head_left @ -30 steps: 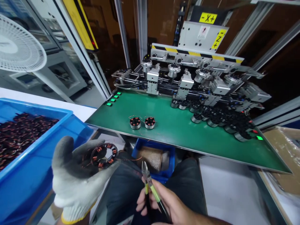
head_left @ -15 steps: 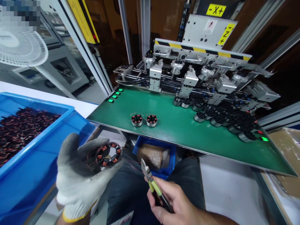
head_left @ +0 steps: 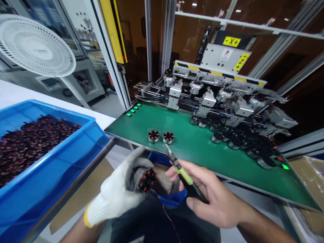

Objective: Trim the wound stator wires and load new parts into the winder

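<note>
My left hand (head_left: 120, 192), in a white and grey work glove, is closed around a motor stator (head_left: 146, 180) with copper windings. The stator is tilted on its side, and a thin copper wire (head_left: 169, 217) trails down from it over my lap. My bare right hand (head_left: 215, 197) grips a pair of cutting pliers (head_left: 186, 175) with yellow-green and black handles. Their tip points up and left, apart from the held stator. Just beyond the pliers, two wound stators (head_left: 153, 136) with loose wire ends stand side by side on the green work surface (head_left: 134, 130).
A blue bin (head_left: 83, 135) full of wound stators stands at left. Below the table edge is another blue bin (head_left: 174, 199) with scraps. Several stators (head_left: 235, 141) crowd the right, before a multi-station machine (head_left: 207, 98). A white fan (head_left: 40, 50) stands far left.
The left hand has moved right and turned the stator onto its side. My right hand has risen with the pliers, toward the table edge. The camera view has shifted too.
</note>
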A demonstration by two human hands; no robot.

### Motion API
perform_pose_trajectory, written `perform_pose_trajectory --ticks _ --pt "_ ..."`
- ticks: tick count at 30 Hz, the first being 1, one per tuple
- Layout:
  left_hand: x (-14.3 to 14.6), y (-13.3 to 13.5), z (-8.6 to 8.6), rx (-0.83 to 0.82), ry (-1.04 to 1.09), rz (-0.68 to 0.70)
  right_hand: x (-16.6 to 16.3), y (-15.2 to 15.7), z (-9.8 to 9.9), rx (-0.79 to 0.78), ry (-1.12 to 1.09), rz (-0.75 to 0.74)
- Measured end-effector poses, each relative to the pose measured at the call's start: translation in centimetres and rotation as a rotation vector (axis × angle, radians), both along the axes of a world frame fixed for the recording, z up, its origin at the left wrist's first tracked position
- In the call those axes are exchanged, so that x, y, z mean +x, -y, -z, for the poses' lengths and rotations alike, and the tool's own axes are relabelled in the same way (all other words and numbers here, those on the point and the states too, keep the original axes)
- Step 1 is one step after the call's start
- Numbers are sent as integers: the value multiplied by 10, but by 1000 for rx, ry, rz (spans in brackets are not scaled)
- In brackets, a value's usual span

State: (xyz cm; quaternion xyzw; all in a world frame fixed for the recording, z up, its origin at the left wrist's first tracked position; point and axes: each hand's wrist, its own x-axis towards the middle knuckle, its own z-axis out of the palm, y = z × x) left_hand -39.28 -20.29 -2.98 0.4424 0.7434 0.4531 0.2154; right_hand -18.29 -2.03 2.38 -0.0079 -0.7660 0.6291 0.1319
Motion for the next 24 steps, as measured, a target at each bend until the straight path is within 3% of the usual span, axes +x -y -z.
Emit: perform_pose_trajectory --ticks 7,13,19,24 --pt "8 9 1 12 -213 60 -32 8 -17 203 -7 -101" --pt "4 16 3 -78 -213 64 -45 5 -33 150 188 -189" --pt "-1 13 3 -90 -15 94 -28 18 -33 -225 215 -114" --pt "-3 11 4 -41 86 85 -8 37 -15 -710 520 -235"
